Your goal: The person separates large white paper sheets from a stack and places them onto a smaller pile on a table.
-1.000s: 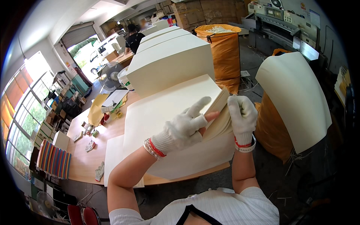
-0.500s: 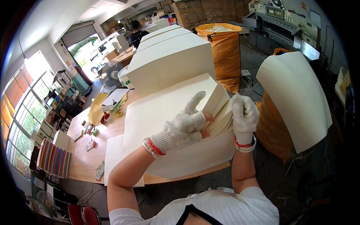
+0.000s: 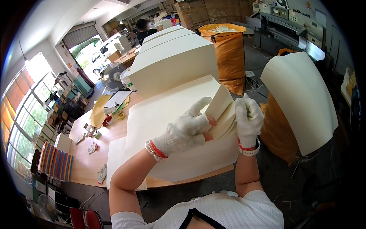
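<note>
A stack of large cream paper sheets point(image 3: 167, 103) lies before me, its right corner bent up and its leaves fanned. My left hand point(image 3: 187, 128), in a white knitted glove with two bare fingertips, rests across the sheets. Its thumb is stretched out beside the raised flap point(image 3: 220, 102), and the fingertips touch the fanned leaves point(image 3: 225, 124). At their right edge, my right hand point(image 3: 249, 116), also gloved, is closed with the sheet edges at its fingers. Its fingertips are partly hidden.
Tall paper stacks point(image 3: 175, 61) rise behind. Orange sacks point(image 3: 227, 57) stand to the right, one under a curved sheet point(image 3: 301, 99). A fan point(image 3: 112, 76), spare gloves point(image 3: 101, 173) and coloured pads point(image 3: 55, 161) are on the left. A co-worker point(image 3: 144, 32) is at the back.
My left thumb has dipped slightly, and the raised flap shows more of its face. My right hand has barely moved. The co-worker at the back has shifted, with a hand now raised.
</note>
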A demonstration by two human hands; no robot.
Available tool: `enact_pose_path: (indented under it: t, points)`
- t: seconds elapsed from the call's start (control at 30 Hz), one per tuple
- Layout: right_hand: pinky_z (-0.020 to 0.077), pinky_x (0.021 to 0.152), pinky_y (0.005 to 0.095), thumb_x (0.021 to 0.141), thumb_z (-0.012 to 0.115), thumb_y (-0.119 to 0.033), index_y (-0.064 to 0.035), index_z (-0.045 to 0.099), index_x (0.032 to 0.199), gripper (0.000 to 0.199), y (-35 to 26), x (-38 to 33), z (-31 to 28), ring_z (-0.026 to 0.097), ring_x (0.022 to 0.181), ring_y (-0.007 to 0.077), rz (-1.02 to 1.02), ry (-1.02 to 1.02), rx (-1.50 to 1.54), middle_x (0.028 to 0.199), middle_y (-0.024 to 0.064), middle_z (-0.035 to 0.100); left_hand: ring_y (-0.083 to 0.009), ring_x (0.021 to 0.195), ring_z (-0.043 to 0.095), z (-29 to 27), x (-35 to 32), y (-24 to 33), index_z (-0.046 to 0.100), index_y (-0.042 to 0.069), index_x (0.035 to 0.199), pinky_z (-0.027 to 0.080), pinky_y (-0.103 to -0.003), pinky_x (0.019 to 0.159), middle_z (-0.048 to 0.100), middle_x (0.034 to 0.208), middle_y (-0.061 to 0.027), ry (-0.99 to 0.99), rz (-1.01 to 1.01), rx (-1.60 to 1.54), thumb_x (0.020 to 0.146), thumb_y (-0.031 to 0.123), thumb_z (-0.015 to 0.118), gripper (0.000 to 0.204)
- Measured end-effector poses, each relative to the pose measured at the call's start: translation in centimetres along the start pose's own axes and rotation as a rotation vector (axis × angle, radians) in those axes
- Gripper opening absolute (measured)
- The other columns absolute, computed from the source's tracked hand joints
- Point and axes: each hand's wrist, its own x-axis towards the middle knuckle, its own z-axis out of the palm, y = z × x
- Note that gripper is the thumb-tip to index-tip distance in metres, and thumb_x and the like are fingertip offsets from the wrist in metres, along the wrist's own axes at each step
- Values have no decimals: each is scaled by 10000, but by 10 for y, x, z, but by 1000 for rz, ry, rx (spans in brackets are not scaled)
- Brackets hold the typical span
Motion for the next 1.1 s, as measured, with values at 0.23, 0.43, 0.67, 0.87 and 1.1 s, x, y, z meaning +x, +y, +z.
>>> enact_pose_path:
  t: [0.23, 0.43, 0.67, 0.87, 1.1]
  points:
    - [511, 957, 450, 925, 646, -63, 7, 661, 897, 77, -3, -2, 1, 668, 790, 238, -94, -17, -50, 852, 125, 680, -315, 977, 651, -2, -3, -1, 671, 95, 990, 534, -318, 797, 549, 1375, -170, 66, 98, -13, 770, 2, 744, 250]
    - [499, 911, 484, 873, 646, -80, 1, 683, 1023, 175, -45, -32, -2, 649, 965, 398, -475, -644, -531, 1016, 197, 680, -279, 878, 694, 5, -9, -8, 542, 156, 1405, 562, -360, 737, 662, 1147, -82, 154, 222, 236, 799, 82, 731, 639]
    - [503, 809, 438, 905, 610, -63, 45, 663, 1097, 226, -39, -36, -8, 637, 916, 417, -376, -648, -558, 1022, 240, 665, -271, 888, 698, 35, -19, -8, 547, 112, 1255, 561, -422, 670, 646, 1007, -69, 212, 201, 822, 886, 258, 639, 407]
    - [500, 812, 435, 911, 610, -80, 31, 656, 1048, 182, -70, -42, 24, 630, 923, 368, -297, -645, -572, 1027, 188, 677, -324, 943, 697, -84, -36, 21, 467, 162, 1374, 557, -438, 747, 663, 1019, -181, 173, -286, 190, 837, 231, 716, 596]
    - [482, 943, 450, 832, 690, -161, -24, 619, 1119, 326, -115, -93, 114, 612, 1027, 377, -596, -825, -287, 1144, 175, 636, -229, 1096, 581, -174, -132, -5, 370, 7, 1442, 531, -341, 869, 547, 1238, -183, 1002, 23, -149, 898, 76, 659, 620]
